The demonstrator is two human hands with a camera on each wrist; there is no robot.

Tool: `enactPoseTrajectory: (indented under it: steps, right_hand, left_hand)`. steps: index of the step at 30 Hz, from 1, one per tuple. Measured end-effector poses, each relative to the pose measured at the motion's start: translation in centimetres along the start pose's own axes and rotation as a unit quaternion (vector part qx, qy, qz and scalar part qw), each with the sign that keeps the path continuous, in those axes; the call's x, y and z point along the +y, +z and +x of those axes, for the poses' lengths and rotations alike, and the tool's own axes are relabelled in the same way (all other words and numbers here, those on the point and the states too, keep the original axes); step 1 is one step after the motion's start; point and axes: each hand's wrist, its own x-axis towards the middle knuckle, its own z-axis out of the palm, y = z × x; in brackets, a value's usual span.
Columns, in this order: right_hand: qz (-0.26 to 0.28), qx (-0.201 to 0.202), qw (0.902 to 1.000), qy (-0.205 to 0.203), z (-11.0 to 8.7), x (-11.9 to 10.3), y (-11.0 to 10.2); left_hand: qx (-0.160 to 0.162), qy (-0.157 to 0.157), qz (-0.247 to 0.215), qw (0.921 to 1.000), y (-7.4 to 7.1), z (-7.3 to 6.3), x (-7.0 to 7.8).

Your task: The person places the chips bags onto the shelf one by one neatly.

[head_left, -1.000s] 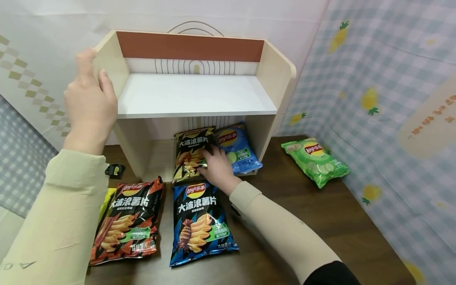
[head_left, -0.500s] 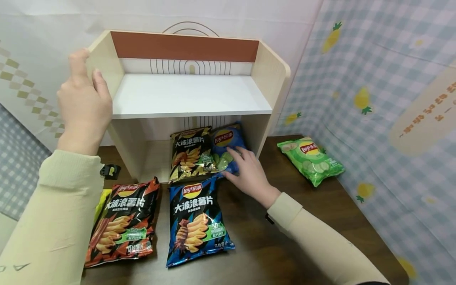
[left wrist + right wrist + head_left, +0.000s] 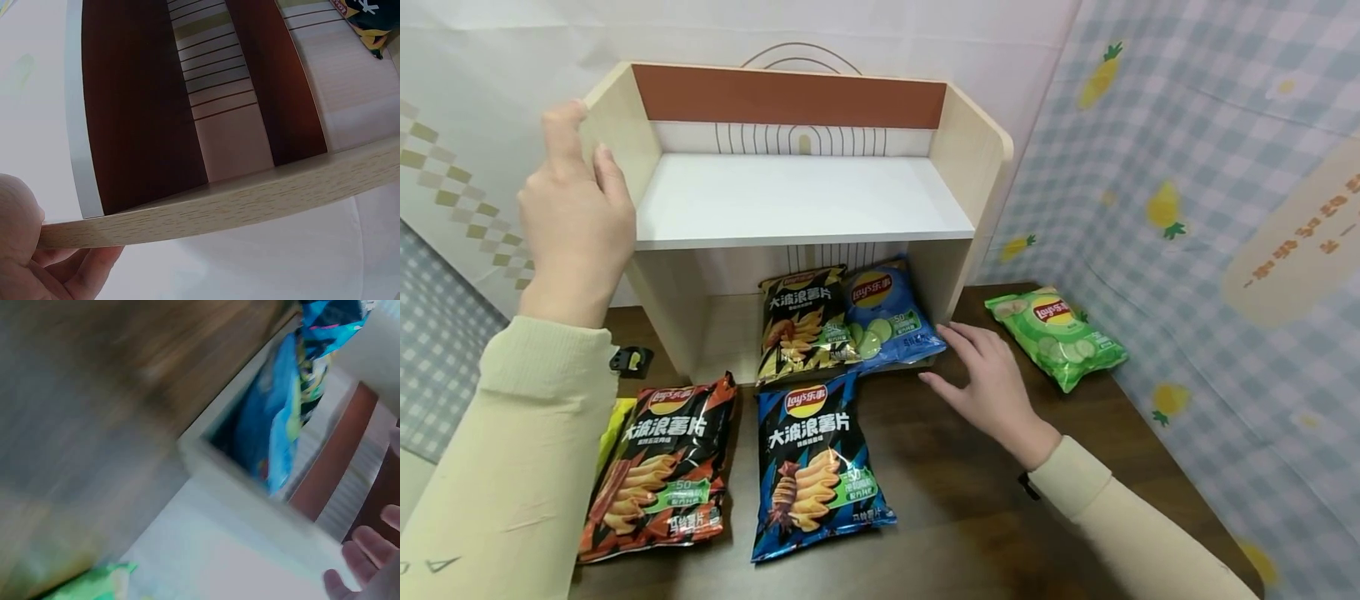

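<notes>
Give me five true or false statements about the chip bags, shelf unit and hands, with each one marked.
1. The left hand grips a side panel of the shelf unit. True.
2. The green Lay's bag is inside the shelf unit. False: the green Lay's bag lies outside, on the table.
3. The light-blue Lay's bag sits beside the black-and-gold Lay's bag. True.
4. The right hand holds the black-and-blue Lay's bag. False: the right hand holds nothing.
5. The black-and-red Lay's bag lies left of the black-and-blue Lay's bag. True.

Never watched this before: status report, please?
Left hand gripping shelf side. Right hand empty. Blue cucumber bag inside, lower right. Blue-black bag in front.
</notes>
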Motion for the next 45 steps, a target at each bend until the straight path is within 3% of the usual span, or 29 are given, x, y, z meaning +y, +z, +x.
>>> enactPoseTrajectory:
  steps: [9,14,18,23,28,35,41,45]
  right_hand:
    - [-0.032,0.061,0.9976,0.009,-2.0,5.0,-1.7]
    - [-0.066,0.056,0.9953,0.043,-2.4,8.6,-1.4]
    - [-0.091,0.018,0.9872,0.130,-2.9,11.9,-1.0]
    - [-0.103,-0.034,0.9667,0.232,-3.6,15.4,-0.9]
    - [-0.105,-0.057,0.9558,0.269,-4.1,17.9,-1.2]
    - [-0.105,-0.161,0.9287,0.317,-4.5,20.5,-2.1]
    - [-0.104,-0.234,0.9019,0.348,-5.3,21.0,-2.1]
    - [-0.106,-0.235,0.9048,0.338,-5.2,20.7,-1.8]
  left_hand:
    - [-0.003,0.001,0.003,1.0000,-0.2,-0.2,-0.1]
    - [-0.005,-0.004,0.006,1.0000,-0.3,-0.1,-0.3]
    - [-0.007,-0.006,0.010,0.9999,-0.3,-0.1,-0.3]
    - [-0.004,-0.003,0.012,0.9999,-0.2,-0.1,-0.3]
    - [-0.007,-0.005,0.011,0.9999,-0.2,-0.1,-0.2]
    - [-0.002,0.004,0.011,0.9999,0.2,-0.1,0.2]
    - [-0.002,0.006,0.010,0.9999,0.5,-0.1,0.2]
    - [0.007,0.003,0.014,0.9999,0.3,-0.1,-0.1]
